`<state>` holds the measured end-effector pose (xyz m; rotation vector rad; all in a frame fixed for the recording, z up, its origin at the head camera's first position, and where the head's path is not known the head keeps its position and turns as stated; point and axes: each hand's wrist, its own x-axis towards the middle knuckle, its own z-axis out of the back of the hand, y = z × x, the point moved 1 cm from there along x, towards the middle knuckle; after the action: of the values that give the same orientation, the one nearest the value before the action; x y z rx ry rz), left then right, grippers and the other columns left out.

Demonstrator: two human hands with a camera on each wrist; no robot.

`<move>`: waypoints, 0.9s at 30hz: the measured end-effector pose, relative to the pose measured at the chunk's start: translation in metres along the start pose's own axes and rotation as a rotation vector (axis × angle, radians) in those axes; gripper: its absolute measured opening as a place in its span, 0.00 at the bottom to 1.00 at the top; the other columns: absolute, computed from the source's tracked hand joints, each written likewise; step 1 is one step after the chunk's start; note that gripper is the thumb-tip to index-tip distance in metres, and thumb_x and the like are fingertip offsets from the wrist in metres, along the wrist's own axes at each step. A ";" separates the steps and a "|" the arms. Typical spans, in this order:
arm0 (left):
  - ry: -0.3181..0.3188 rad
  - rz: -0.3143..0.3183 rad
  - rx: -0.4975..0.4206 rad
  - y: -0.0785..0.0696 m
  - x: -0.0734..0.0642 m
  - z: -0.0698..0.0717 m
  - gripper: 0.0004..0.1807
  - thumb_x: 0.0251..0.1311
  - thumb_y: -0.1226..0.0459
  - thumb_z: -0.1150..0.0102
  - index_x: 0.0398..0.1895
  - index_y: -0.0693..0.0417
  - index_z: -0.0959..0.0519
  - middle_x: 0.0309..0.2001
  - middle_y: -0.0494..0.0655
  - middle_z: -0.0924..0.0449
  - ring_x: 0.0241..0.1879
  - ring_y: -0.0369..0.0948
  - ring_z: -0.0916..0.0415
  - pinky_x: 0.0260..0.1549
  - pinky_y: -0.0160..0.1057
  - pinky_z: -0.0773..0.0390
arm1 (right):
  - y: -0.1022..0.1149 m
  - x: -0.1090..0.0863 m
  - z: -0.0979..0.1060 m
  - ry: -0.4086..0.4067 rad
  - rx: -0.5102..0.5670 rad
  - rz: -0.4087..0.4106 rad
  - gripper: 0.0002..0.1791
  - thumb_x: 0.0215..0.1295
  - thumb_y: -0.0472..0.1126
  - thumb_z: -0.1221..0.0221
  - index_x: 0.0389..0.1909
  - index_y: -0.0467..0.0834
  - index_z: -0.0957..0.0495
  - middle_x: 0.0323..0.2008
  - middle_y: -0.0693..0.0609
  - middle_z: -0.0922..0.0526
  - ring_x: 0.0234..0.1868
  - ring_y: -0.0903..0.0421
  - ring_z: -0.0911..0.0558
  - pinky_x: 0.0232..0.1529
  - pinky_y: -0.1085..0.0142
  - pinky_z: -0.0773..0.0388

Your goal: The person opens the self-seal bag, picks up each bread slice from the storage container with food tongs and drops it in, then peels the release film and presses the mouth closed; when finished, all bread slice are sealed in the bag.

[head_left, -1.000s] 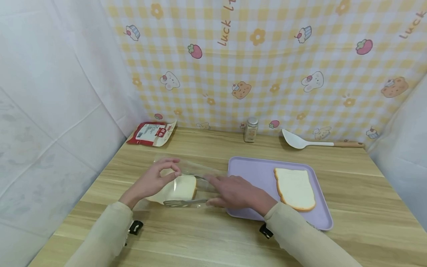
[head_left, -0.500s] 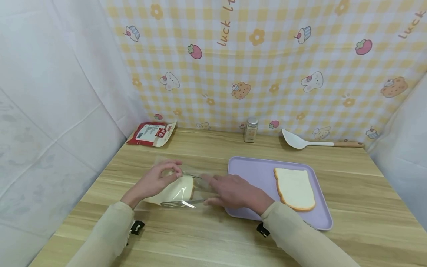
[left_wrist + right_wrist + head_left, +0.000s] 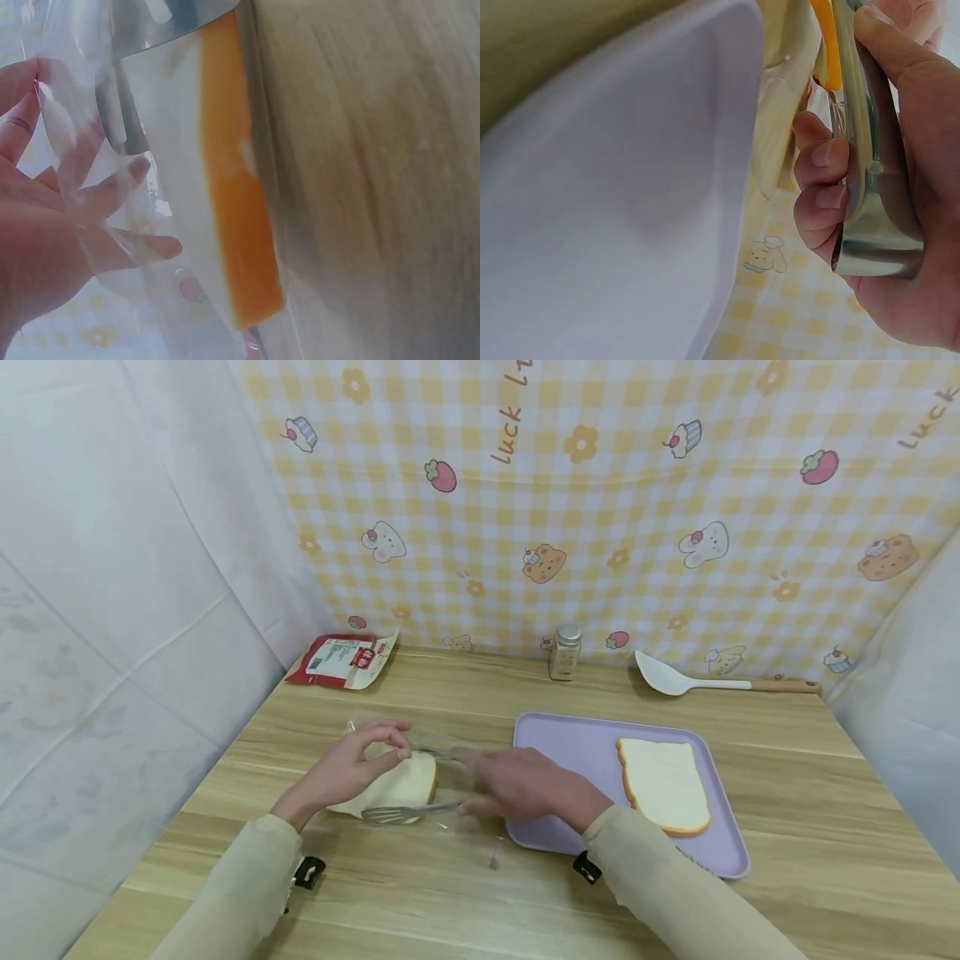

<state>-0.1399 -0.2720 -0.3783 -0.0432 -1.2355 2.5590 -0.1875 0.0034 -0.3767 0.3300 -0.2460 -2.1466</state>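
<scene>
In the head view, a white bread slice (image 3: 412, 777) lies in a clear plastic bag (image 3: 468, 839) left of the tray. My left hand (image 3: 341, 768) pinches the bag's film between thumb and index finger above the bread; its other fingers spread behind the film in the left wrist view. My right hand (image 3: 521, 783) grips metal tongs (image 3: 877, 217), with the thumb on one arm and curled fingers on the other. The slotted tong end (image 3: 392, 814) reaches into the bag along the near side of the bread. Orange-brown crust (image 3: 244, 247) shows close up in the left wrist view.
A lilac tray (image 3: 558, 739) with another bread slice (image 3: 663, 785) sits to the right. Along the back stand a red and white packet (image 3: 341, 662), a silver-capped shaker (image 3: 566, 653) and a white ladle with a wooden handle (image 3: 667, 678). A checked cloth (image 3: 480, 510) hangs behind.
My right hand and the tongs have shifted slightly left, farther over the bread. The loose film has moved, and its near edge now spreads lower beside the tray. My left hand has barely moved.
</scene>
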 end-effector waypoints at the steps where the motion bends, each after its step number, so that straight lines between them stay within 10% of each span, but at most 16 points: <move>1: 0.003 0.001 0.001 0.000 0.000 0.000 0.07 0.78 0.58 0.41 0.43 0.50 0.17 0.71 0.60 0.26 0.74 0.63 0.32 0.62 0.70 0.27 | 0.000 0.001 0.001 0.002 0.003 0.002 0.44 0.73 0.65 0.39 0.84 0.61 0.47 0.24 0.60 0.25 0.23 0.62 0.28 0.25 0.63 0.26; 16: -0.006 0.009 -0.007 0.003 0.000 -0.002 0.06 0.77 0.60 0.41 0.43 0.50 0.17 0.72 0.62 0.27 0.74 0.65 0.35 0.64 0.74 0.30 | -0.006 0.008 -0.001 0.023 0.044 -0.016 0.44 0.72 0.67 0.39 0.82 0.59 0.43 0.27 0.59 0.24 0.27 0.61 0.25 0.30 0.63 0.25; 27: -0.143 0.051 0.057 0.002 0.005 -0.001 0.04 0.73 0.63 0.37 0.42 0.53 0.15 0.67 0.63 0.21 0.72 0.64 0.30 0.68 0.70 0.31 | -0.007 0.007 0.000 0.012 0.076 -0.045 0.48 0.68 0.69 0.37 0.83 0.58 0.44 0.29 0.59 0.23 0.27 0.61 0.25 0.30 0.64 0.27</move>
<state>-0.1447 -0.2710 -0.3795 0.1240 -1.2245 2.6810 -0.1970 0.0012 -0.3799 0.3957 -0.3160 -2.1825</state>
